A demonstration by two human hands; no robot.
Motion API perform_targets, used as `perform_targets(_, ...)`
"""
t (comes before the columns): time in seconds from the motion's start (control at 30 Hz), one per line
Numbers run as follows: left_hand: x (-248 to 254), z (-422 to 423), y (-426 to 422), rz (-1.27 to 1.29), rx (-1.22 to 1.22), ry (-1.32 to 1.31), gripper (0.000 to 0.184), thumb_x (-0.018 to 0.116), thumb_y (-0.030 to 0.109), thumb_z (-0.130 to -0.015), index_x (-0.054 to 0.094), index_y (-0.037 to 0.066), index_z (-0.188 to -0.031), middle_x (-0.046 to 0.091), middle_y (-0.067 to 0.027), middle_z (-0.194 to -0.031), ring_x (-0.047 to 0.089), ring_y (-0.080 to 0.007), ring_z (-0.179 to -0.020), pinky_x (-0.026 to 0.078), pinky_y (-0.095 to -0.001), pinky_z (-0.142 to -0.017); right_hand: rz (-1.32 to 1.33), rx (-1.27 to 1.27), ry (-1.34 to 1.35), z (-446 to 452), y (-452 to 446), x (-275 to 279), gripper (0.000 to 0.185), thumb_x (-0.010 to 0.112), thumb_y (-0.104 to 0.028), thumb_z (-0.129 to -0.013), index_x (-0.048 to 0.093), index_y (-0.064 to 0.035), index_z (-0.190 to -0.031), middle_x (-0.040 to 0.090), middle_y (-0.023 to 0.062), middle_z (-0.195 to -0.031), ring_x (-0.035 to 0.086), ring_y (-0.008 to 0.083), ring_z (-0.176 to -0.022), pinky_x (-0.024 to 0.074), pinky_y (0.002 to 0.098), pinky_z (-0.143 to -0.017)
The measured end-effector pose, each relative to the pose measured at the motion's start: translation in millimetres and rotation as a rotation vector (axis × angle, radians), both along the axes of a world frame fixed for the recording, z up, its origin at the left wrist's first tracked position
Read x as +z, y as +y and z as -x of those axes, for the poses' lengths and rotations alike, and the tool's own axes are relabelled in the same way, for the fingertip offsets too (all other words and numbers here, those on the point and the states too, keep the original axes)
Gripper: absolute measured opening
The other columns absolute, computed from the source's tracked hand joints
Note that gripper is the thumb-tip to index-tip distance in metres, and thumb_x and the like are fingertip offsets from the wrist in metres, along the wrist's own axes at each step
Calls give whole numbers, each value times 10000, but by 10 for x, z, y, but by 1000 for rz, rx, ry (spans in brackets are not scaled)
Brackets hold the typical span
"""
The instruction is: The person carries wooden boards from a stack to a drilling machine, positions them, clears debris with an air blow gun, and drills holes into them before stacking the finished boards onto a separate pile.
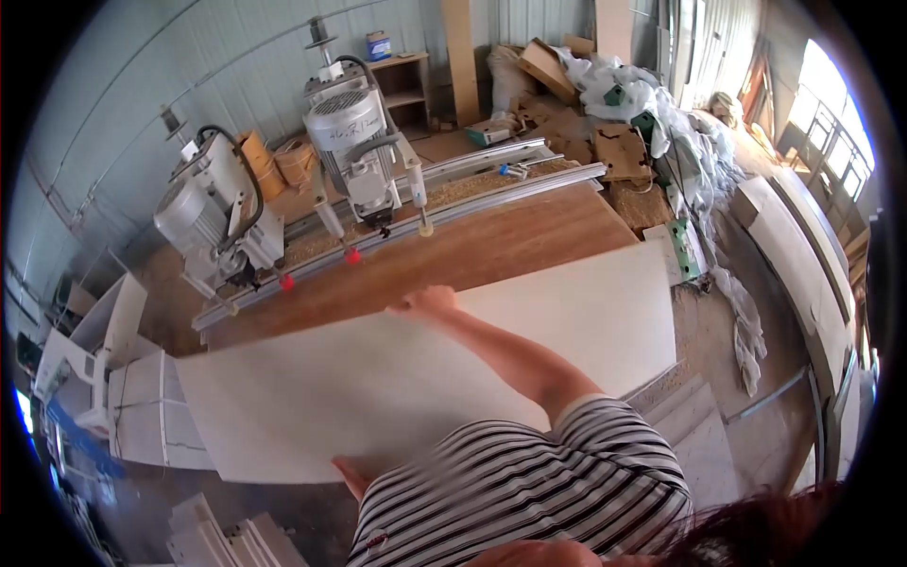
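A long white panel (557,321) lies across the view in front of my body, its far edge along the brown wooden bed of a machine (501,241). My right hand (427,300) is closed over the panel's far edge near the middle, fingers curled round it. Low down, close to my striped shirt, my left hand (350,474) grips the panel's near edge; most of its fingers are hidden. Beyond the bed stand two motor-driven drilling heads, one at centre (351,132) and one to the left (203,222), above a metal rail (463,203).
Crumpled plastic sheeting (694,142) and torn cardboard (624,151) are heaped at the back right. Tall boards (794,265) lean on the right. White boxy pieces (132,397) stand at the left. More panels lie on the floor (690,439) by my right side.
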State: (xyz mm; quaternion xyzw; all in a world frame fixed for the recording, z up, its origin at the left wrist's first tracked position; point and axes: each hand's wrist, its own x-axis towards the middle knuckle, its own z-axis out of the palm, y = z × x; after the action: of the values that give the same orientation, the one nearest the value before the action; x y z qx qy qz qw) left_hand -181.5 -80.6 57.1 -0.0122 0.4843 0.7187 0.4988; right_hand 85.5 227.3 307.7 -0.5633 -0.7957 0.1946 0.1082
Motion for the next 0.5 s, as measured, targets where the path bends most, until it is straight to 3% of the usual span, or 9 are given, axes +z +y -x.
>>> perform_targets(0.17,-16,228,62,66,16,-65,547,417,416,-892,357,31,-1277,463,-119,-1219,479,-280,-1041,423,-359,-863,134,184,-139,749,302,-519,608,411,-653,-795,685,-118,-881,637,71,-934,577,231,-957,464,364,-748)
perform_targets(0.3,-23,441,116,78,14,-77,577,401,450,-886,348,38,-1286,453,-111,-1234,467,-275,-1057,413,-358,-875,167,224,-185,1234,426,-844,595,373,-627,-827,671,-119,-911,640,69,-944,583,237,-954,461,383,-764)
perform_targets(0.37,-28,558,121,85,24,-85,592,394,467,-882,343,41,-1291,447,-107,-1241,461,-273,-1065,408,-358,-881,183,234,-154,1359,423,-894,607,335,-624,-847,661,-120,-935,633,62,-954,574,231,-964,446,372,-794)
perform_targets(0.5,-81,767,40,98,55,-100,622,378,500,-876,334,48,-1300,437,-99,-1255,449,-268,-1082,398,-356,-893,169,257,-196,1554,458,-1013,572,369,-592,-849,637,-104,-983,614,76,-1015,530,241,-1039,425,366,-824)
